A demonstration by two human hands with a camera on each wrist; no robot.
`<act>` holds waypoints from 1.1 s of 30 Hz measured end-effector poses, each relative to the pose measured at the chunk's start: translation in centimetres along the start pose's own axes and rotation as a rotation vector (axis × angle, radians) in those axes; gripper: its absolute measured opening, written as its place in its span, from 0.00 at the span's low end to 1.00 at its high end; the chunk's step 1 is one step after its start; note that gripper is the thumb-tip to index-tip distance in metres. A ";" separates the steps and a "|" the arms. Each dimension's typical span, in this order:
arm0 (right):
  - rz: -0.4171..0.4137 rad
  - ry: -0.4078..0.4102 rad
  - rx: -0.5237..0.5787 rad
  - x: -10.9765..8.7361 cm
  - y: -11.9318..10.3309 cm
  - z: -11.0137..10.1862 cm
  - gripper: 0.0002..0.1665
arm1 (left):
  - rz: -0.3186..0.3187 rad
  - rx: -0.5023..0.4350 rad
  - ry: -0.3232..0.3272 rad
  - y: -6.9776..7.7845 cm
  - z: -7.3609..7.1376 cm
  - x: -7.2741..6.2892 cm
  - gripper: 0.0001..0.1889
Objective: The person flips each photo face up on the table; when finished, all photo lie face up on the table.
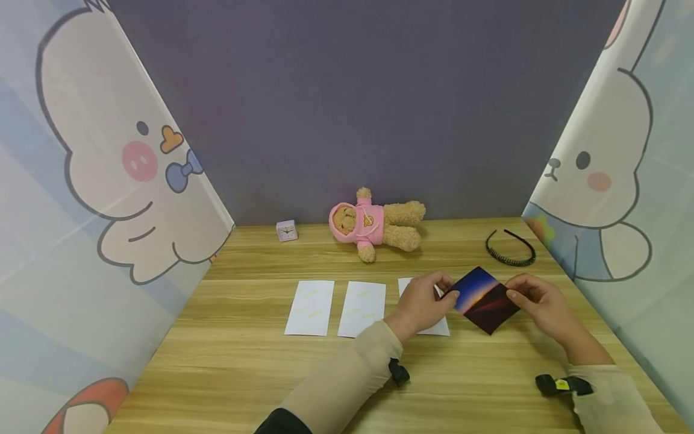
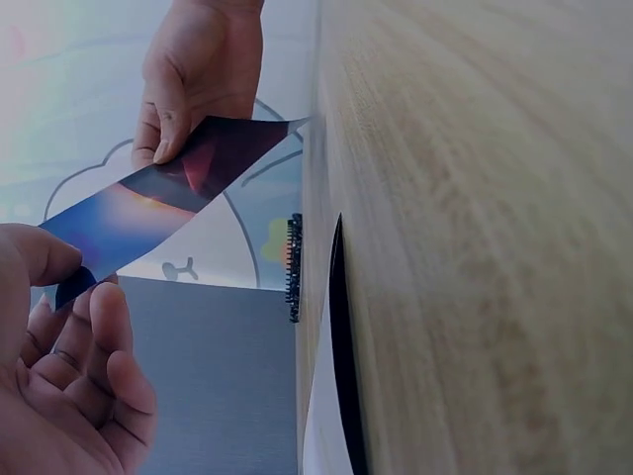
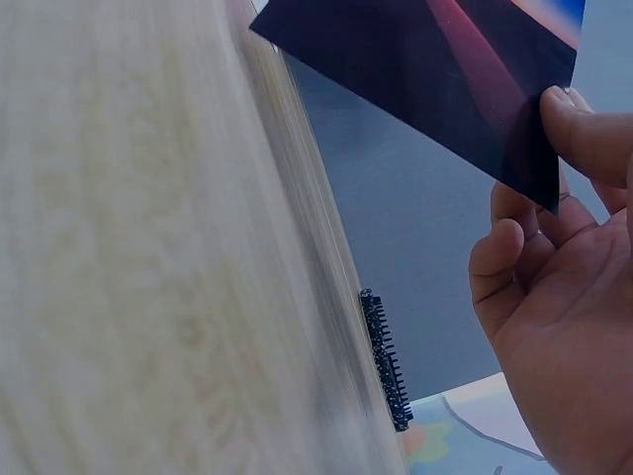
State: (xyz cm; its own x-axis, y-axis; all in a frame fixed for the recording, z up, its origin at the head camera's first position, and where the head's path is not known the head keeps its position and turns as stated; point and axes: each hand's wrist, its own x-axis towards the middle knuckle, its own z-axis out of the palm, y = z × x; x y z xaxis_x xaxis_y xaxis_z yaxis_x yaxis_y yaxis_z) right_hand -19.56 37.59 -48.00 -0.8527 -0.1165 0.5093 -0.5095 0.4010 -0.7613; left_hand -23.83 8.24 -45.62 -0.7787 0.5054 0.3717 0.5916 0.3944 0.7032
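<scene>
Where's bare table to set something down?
Free: table left of and nearer than left sheet, bordered by left sleeve; back gap between doll and headband. Crowded: over and right of right sheet, where left hand and right hand hold photo.

Soft, even light fills the head view; both wrist views look hazier, the tabletop (image 3: 119, 247) blurred and pale.

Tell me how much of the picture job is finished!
Looks done: three white sheets lie side by side on the table. In hand: the left hand and right hand pinch a blue-and-dark photo. Left to do, probably: setting that photo down, since both hands hold it.
</scene>
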 end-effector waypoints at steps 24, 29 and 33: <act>0.011 -0.038 0.155 0.1 -0.2 -0.2 0.07 | -0.024 0.032 -0.064 0.8 0.3 -0.1 0.03; 0.030 -0.015 0.200 0.1 -0.4 -0.1 0.07 | -0.017 0.068 -0.073 0.8 0.5 -0.1 0.04; 0.059 -0.006 0.181 0.1 -0.6 -0.2 0.06 | 0.001 0.103 -0.058 0.9 0.5 -0.1 0.04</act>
State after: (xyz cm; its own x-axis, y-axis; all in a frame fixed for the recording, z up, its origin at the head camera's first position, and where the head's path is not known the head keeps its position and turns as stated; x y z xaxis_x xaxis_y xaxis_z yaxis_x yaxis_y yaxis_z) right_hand -19.31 37.51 -47.46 -0.8820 -0.1029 0.4599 -0.4707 0.2376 -0.8497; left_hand -23.14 8.97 -45.35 -0.7664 0.5484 0.3345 0.6131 0.4694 0.6354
